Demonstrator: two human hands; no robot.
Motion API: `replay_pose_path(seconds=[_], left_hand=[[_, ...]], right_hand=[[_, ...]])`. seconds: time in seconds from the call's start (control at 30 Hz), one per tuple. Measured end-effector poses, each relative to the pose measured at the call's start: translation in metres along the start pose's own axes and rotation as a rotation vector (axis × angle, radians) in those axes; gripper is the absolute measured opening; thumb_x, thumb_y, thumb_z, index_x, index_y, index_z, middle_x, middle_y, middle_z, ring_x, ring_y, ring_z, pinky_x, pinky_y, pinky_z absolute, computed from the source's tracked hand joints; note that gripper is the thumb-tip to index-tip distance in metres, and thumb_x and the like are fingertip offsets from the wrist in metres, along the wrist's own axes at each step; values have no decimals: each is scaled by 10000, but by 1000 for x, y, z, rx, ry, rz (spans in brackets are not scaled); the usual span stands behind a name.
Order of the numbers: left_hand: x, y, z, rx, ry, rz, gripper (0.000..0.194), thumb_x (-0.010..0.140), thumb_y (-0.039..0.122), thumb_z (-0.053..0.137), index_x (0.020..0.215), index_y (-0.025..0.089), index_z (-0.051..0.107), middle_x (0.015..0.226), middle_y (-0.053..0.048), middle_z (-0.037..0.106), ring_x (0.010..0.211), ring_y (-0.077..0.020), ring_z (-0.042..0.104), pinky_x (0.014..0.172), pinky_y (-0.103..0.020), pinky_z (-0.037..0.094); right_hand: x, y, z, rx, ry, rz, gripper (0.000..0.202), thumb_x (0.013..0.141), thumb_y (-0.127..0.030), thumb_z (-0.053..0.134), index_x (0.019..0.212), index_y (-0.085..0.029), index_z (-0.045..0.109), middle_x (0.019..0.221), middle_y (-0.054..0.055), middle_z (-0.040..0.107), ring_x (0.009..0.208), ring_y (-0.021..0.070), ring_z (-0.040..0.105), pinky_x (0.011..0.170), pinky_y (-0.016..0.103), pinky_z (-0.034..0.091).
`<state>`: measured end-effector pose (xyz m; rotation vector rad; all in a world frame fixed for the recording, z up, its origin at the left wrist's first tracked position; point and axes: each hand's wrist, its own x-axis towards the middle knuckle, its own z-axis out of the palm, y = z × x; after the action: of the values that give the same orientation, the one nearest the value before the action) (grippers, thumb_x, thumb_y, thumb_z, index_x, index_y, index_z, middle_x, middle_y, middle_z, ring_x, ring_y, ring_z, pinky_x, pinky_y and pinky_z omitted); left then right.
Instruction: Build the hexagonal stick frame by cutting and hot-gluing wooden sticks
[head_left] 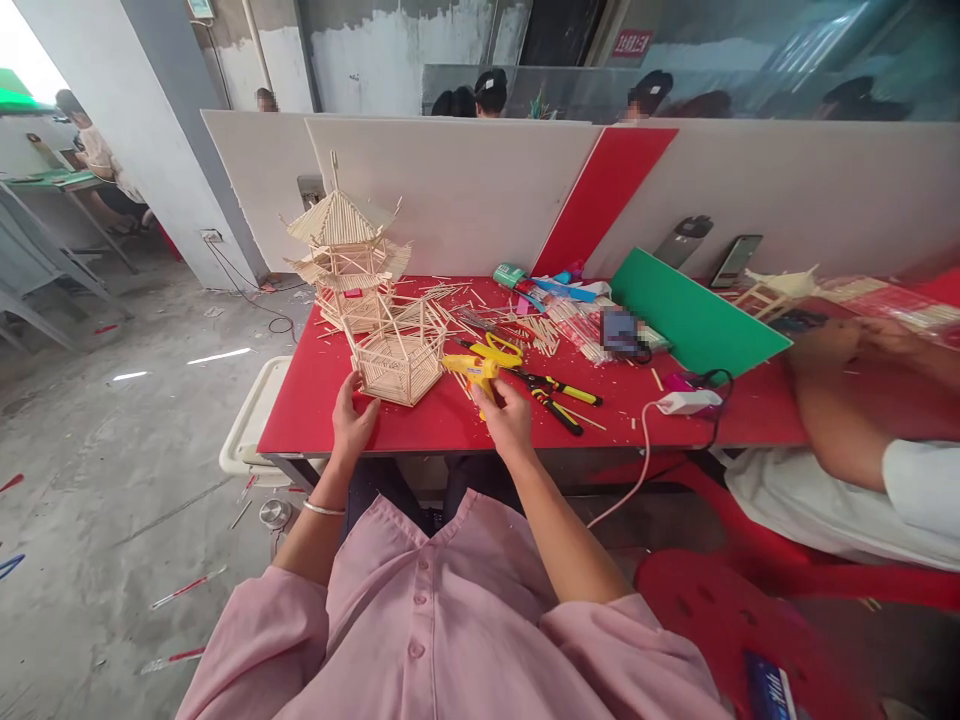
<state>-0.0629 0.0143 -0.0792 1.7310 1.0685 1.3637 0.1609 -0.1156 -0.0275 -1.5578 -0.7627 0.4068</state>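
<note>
My left hand (354, 418) is at the front left corner of a six-sided frame of thin wooden sticks (399, 368), thumb and fingers gripping its edge. The frame has a concentric stick floor, upright posts and a rail. In my right hand (508, 418) is a yellow hot glue gun (474, 368), its nozzle pointing left at the frame's right side. Just behind the frame stands a tiered stick pagoda (341, 235) with a pointed roof. Black-and-yellow pliers (559, 400) and yellow-handled scissors (499, 350) lie right of the glue gun.
Loose sticks (450, 300) are scattered over the red table (307, 410). Bagged sticks (574, 325), a green board (694, 310) and a white power strip (688, 402) are to the right. A co-worker's arm (840, 420) rests at the far right. A white partition (450, 190) runs behind.
</note>
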Motion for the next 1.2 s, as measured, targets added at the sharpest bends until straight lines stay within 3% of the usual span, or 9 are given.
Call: replay_pose_path(seconds=[0.2, 0.5, 0.73, 0.93, 1.2], left_hand=[[0, 0, 0, 14, 3, -18, 596, 739, 225, 675, 1320, 208, 542, 1281, -124, 656, 1182, -276, 630, 1040, -453, 484], [0, 0, 0, 3, -2, -11, 571, 740, 234, 672, 1300, 210, 561, 1258, -114, 671, 1157, -265, 643, 1019, -434, 496], [0, 3, -1, 12, -16, -12, 557, 745, 228, 661, 1292, 182, 565, 1250, -131, 672, 1152, -270, 646, 1019, -437, 498], [-1, 2, 0, 23, -6, -10, 546, 749, 220, 664, 1288, 215, 574, 1237, -98, 678, 1152, -258, 643, 1029, -432, 494], [-1, 1, 0, 32, -4, -9, 544, 745, 206, 666, 1283, 214, 581, 1242, -104, 674, 1152, -262, 640, 1034, -439, 489]], right_hand=[[14, 8, 26, 152, -43, 61, 572, 701, -634, 683, 1050, -182, 727, 870, 49, 731, 695, 153, 649, 622, 251, 514], [0, 11, -3, 172, -167, 97, 522, 612, -631, 777, 916, -207, 762, 756, 28, 700, 652, 169, 650, 587, 267, 524], [10, 10, 9, 154, -39, 47, 598, 707, -642, 696, 1111, -203, 728, 882, 40, 737, 754, 170, 666, 646, 254, 526], [-10, 10, 0, 68, -160, 8, 570, 679, -603, 756, 1080, -198, 751, 908, 58, 754, 791, 201, 683, 655, 277, 550], [-6, 6, 9, -3, -86, -79, 570, 755, -610, 686, 1127, -180, 723, 1017, 78, 745, 888, 213, 676, 776, 302, 555]])
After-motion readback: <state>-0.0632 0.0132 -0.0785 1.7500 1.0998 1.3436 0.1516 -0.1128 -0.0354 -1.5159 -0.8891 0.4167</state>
